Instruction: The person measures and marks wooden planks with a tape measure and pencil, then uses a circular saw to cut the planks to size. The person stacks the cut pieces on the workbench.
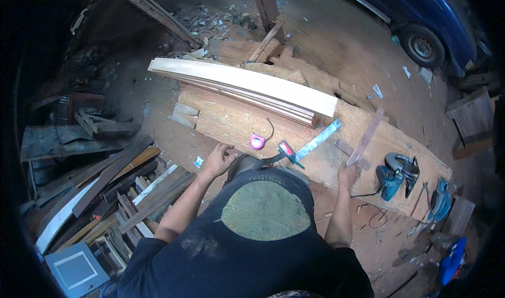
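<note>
A slim reddish-brown wooden strip [368,133] angles up and away over the right side of a sawdust-dusted work surface [221,127], its near end gripped in the right hand [347,175] of a person in a dark T-shirt [210,256]. The fingers are closed around that end; the left hand [218,161], holding nothing, hangs with loosely parted fingers near the surface's near edge. A shorter, darker wooden piece [344,147] crosses the strip low down; whether the two are joined cannot be told. A swing to the right could knock the strip into a teal circular saw [390,186] with a rounded metal guard, and the thin black cord [368,194] close to the right forearm could snag and drag at the tool. A swing to the left might shove the flat, scuffed metal rule [318,140], while a careless sleeve or knee could tip the rounded pink tape measure [257,141] off the edge. Loose, grainy sawdust may let pieces slide. Beyond lies a stack of long boards [247,82], the top one pale and smooth; to the left, rough, weathered offcuts [115,198] pile up; a glossy blue vehicle [436,13] stands farther off.
</note>
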`<state>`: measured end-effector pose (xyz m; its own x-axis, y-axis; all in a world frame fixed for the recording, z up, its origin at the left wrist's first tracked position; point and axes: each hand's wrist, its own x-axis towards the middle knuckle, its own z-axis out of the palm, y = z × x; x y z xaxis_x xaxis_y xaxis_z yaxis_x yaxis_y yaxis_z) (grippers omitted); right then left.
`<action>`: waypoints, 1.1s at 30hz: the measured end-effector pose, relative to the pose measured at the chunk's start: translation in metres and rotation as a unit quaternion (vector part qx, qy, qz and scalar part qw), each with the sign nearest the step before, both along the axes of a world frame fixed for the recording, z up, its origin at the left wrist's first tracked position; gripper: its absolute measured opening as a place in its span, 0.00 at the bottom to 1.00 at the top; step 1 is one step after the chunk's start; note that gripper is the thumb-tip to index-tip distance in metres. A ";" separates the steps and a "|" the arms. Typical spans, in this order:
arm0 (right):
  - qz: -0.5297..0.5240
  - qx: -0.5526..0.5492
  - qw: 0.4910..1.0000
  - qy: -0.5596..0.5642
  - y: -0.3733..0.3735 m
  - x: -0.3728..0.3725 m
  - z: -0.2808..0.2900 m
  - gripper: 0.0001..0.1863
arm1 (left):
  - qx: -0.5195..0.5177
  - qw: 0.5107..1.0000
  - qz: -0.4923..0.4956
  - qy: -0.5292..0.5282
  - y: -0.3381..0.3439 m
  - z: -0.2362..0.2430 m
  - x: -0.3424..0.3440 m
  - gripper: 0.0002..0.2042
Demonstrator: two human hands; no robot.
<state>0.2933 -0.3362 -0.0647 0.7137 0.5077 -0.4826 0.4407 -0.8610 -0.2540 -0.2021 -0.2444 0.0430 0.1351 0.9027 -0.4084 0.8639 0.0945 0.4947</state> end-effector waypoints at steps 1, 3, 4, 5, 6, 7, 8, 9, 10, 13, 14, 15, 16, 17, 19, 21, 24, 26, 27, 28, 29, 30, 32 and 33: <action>0.045 0.051 0.996 -0.062 0.010 0.000 0.000 0.40 | 0.002 1.000 0.022 -0.004 0.001 -0.007 -0.007 0.27; 0.133 0.156 0.961 -0.184 0.035 -0.002 0.000 0.37 | -0.020 0.994 0.096 -0.048 0.014 -0.015 -0.014 0.29; 0.081 0.222 0.968 -0.090 0.058 -0.001 0.000 0.36 | -0.028 0.988 0.134 -0.070 0.026 -0.019 -0.018 0.30; 0.031 0.283 0.959 0.012 0.091 0.000 -0.002 0.36 | -0.014 0.984 0.145 -0.105 0.042 -0.032 -0.029 0.32; -0.020 0.337 0.935 0.107 0.120 0.007 -0.001 0.35 | -0.001 0.983 0.153 -0.104 0.065 -0.027 -0.022 0.33; -0.053 0.335 0.920 0.199 0.146 0.012 0.003 0.35 | 0.012 0.982 0.161 -0.103 0.092 -0.020 -0.013 0.35; -0.078 0.324 0.895 0.298 0.174 0.011 0.011 0.34 | 0.030 0.968 0.203 -0.143 0.111 -0.033 -0.019 0.36; -0.102 0.306 0.861 0.393 0.199 0.004 0.021 0.34 | 0.051 0.951 0.243 -0.183 0.133 -0.047 -0.026 0.37; -0.096 0.300 0.830 0.460 0.216 -0.002 0.035 0.32 | 0.032 0.938 0.275 -0.210 0.158 -0.042 -0.018 0.40; -0.019 0.228 0.860 0.455 0.256 -0.024 0.029 0.31 | 0.056 0.902 0.372 -0.211 0.216 -0.064 -0.029 0.46; 0.008 0.259 0.866 0.428 0.266 -0.020 0.003 0.30 | 0.078 0.892 0.393 -0.210 0.237 -0.075 -0.030 0.48; 0.028 0.287 0.874 0.390 0.269 -0.009 -0.010 0.30 | 0.060 0.883 0.411 -0.218 0.255 -0.071 -0.016 0.49; 0.042 0.264 0.879 0.394 0.270 -0.018 -0.005 0.30 | 0.039 0.872 0.440 -0.212 0.262 -0.060 -0.012 0.50; 0.054 0.238 0.884 0.399 0.266 -0.035 0.007 0.30 | 0.016 0.859 0.469 -0.203 0.266 -0.046 -0.014 0.51; 0.046 0.215 0.898 0.380 0.261 -0.052 0.022 0.29 | -0.032 0.834 0.490 -0.250 0.275 -0.018 -0.018 0.50; 0.021 0.216 0.912 0.347 0.264 -0.066 0.023 0.29 | -0.062 0.802 0.506 -0.310 0.286 -0.026 -0.037 0.49; -0.003 0.228 0.910 0.347 0.268 -0.068 0.015 0.31 | -0.092 0.768 0.502 -0.387 0.303 -0.077 -0.063 0.50; -0.016 0.214 0.897 0.387 0.261 -0.075 0.024 0.32 | -0.117 0.771 0.499 -0.378 0.308 -0.095 -0.072 0.49; -0.024 0.209 0.889 0.406 0.258 -0.076 0.028 0.33 | -0.131 0.770 0.499 -0.376 0.312 -0.097 -0.073 0.49; -0.028 0.209 0.883 0.419 0.258 -0.076 0.032 0.33 | -0.145 0.759 0.509 -0.378 0.316 -0.100 -0.072 0.48; -0.033 0.208 0.877 0.432 0.256 -0.075 0.035 0.34 | -0.141 0.757 0.515 -0.376 0.318 -0.106 -0.071 0.45; -0.035 0.206 0.867 0.453 0.258 -0.078 0.034 0.34 | -0.131 0.754 0.526 -0.370 0.318 -0.117 -0.078 0.42; -0.054 0.196 0.855 0.477 0.265 -0.082 0.033 0.39 | -0.073 0.763 0.535 -0.356 0.318 -0.139 -0.087 0.32; -0.071 0.193 0.860 0.467 0.262 -0.078 0.033 0.38 | -0.081 0.754 0.538 -0.367 0.320 -0.132 -0.077 0.32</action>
